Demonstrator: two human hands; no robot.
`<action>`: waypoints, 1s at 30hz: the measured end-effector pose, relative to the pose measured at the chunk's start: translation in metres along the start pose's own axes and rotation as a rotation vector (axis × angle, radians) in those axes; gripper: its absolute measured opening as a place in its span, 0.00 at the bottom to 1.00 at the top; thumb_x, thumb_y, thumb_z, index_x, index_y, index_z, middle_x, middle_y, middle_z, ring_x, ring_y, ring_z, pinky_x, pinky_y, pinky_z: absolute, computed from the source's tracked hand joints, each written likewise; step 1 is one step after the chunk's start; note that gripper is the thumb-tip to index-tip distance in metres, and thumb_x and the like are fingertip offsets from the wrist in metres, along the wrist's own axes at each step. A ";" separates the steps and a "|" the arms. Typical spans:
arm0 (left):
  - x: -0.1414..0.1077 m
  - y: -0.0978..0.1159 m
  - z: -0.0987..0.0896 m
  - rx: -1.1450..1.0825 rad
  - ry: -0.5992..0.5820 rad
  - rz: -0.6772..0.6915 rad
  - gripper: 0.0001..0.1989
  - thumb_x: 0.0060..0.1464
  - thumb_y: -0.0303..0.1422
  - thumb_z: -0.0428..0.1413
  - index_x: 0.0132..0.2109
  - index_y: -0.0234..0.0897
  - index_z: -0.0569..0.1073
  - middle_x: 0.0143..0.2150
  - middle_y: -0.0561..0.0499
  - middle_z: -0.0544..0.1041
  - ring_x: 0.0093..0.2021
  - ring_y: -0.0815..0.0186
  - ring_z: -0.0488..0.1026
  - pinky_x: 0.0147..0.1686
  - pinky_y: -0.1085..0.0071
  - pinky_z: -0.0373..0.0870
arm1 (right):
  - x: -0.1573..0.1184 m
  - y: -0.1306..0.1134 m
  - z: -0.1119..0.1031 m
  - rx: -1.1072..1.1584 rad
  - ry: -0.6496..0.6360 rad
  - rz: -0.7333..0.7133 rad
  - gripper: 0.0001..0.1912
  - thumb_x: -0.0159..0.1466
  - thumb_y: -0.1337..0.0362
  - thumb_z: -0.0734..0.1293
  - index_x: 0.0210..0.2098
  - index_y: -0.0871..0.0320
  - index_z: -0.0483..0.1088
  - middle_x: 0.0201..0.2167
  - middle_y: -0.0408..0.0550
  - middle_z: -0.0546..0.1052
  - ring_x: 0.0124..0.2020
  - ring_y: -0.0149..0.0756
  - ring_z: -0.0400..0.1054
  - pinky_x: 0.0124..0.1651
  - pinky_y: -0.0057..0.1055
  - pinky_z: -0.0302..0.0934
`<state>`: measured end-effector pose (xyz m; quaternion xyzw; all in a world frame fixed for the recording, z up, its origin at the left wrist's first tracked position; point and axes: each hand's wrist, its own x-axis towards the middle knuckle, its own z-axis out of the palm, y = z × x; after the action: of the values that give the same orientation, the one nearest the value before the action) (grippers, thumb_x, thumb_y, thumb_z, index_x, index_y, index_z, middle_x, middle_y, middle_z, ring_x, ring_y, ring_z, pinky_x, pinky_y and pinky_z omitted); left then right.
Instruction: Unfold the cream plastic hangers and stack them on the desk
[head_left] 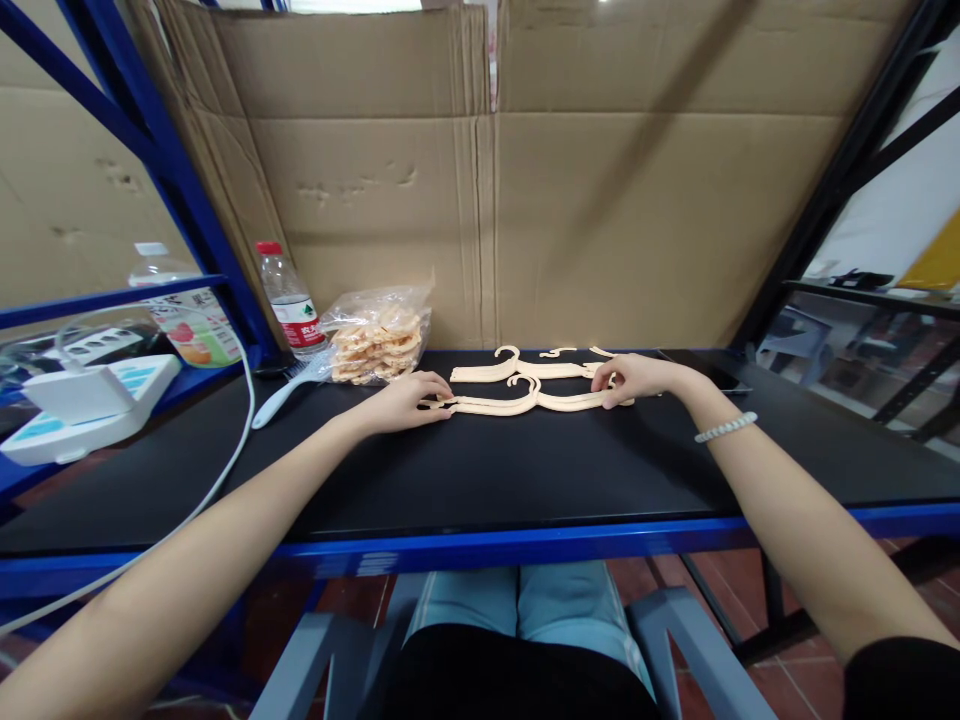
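Note:
A cream clothes hanger [496, 407] lies across the black tabletop in front of me, its hook curling up near the middle. At its left end, the fingers of my left hand [409, 402] are closed in a pinch. The thumb and fingertips of my right hand [636, 376] grip the other end. Just behind it lies a second cream hanger [480, 373], its right part running close to my right hand. Smaller loose cream pieces [557, 352] are farther back by the cardboard.
A clear bag of cream hanger-like parts [379, 340], a red-capped water bottle [289, 305] and a light-blue-handled brush [289, 392] stand or lie to the left. A white cable [247, 400] crosses the table from a power strip [90, 410]. Cardboard [637, 200] walls the back.

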<state>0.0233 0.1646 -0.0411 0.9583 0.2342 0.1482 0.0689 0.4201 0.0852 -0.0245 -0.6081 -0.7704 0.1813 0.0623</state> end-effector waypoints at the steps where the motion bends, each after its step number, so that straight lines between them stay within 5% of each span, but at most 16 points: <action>1: 0.000 0.000 0.000 -0.002 -0.002 0.003 0.18 0.55 0.43 0.53 0.44 0.35 0.76 0.47 0.42 0.74 0.46 0.59 0.71 0.48 0.66 0.65 | 0.000 -0.001 0.000 -0.002 0.000 -0.001 0.16 0.48 0.59 0.70 0.35 0.59 0.74 0.31 0.48 0.76 0.30 0.38 0.68 0.33 0.31 0.59; 11: -0.001 -0.001 -0.001 0.014 0.022 0.019 0.20 0.55 0.44 0.52 0.47 0.35 0.74 0.47 0.42 0.74 0.47 0.60 0.71 0.47 0.67 0.67 | -0.002 0.000 -0.003 0.020 0.020 -0.032 0.18 0.49 0.57 0.70 0.37 0.60 0.74 0.36 0.49 0.77 0.34 0.39 0.70 0.35 0.30 0.60; 21: 0.000 0.003 -0.007 0.059 0.217 0.061 0.15 0.57 0.41 0.51 0.43 0.35 0.74 0.44 0.45 0.75 0.46 0.60 0.71 0.48 0.64 0.66 | 0.001 0.010 -0.008 0.010 0.735 0.127 0.10 0.56 0.64 0.64 0.31 0.61 0.76 0.25 0.49 0.76 0.27 0.36 0.69 0.36 0.32 0.62; 30: -0.001 -0.003 -0.003 0.170 0.266 -0.025 0.12 0.55 0.37 0.50 0.38 0.35 0.75 0.38 0.47 0.76 0.42 0.60 0.71 0.45 0.64 0.65 | 0.010 0.028 0.000 -0.066 0.741 0.174 0.08 0.57 0.67 0.65 0.30 0.60 0.77 0.28 0.49 0.78 0.31 0.38 0.70 0.38 0.33 0.62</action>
<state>0.0202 0.1667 -0.0390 0.9297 0.2647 0.2527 -0.0421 0.4434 0.1001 -0.0355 -0.6972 -0.6464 -0.0712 0.3015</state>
